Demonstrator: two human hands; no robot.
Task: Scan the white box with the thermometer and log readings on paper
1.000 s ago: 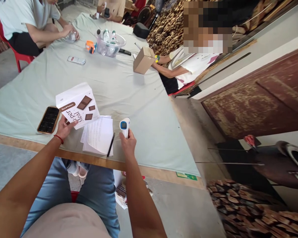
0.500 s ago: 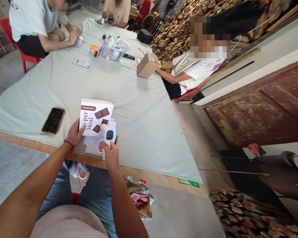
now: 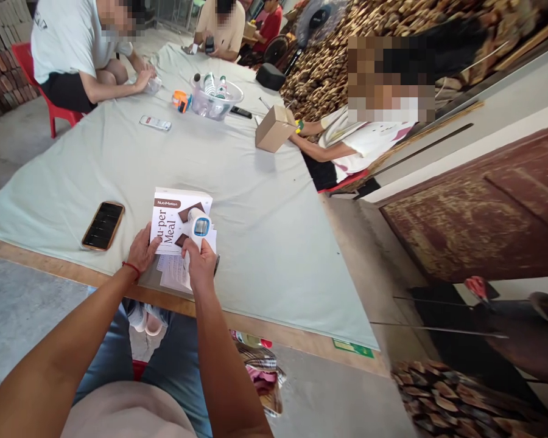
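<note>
Gripping white box (image 3: 175, 219) by lower-left edge in left hand (image 3: 141, 248). Clasping thermometer (image 3: 193, 216) in right hand (image 3: 201, 265), with fingers below screen (image 3: 201, 227).

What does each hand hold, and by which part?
Left hand: the NutriMotion box, by its lower left corner. Right hand: the infrared thermometer, by its handle.

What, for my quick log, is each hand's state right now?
Left hand: closed, holding the white box.
Right hand: closed, holding the thermometer.
</note>
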